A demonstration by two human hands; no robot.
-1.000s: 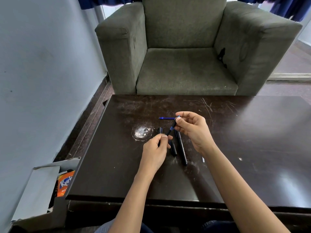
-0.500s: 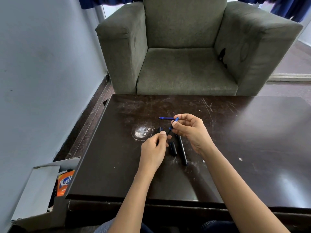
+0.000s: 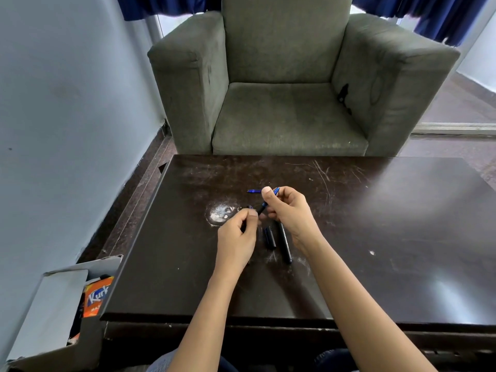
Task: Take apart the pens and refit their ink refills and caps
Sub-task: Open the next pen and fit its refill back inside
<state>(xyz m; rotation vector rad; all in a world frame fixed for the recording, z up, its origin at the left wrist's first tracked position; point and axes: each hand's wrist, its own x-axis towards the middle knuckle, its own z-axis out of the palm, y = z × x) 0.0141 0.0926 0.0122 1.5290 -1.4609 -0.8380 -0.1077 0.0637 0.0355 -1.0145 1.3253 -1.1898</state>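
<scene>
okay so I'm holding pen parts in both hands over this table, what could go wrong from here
The right hand pinches a thin blue refill by a fingertip grip; forced in at a slant, it could bend or slip. The loose refill lying past your hands looks round and might roll off if bumped. The black cap and barrel lie under your right wrist, easy to knock.

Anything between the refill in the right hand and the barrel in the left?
Nothing visible. The right hand holds the blue refill angled down toward the dark barrel pinched in the left hand; the gap between them is clear. The loose cap and black pen lie on the table, below and to the side.
</scene>
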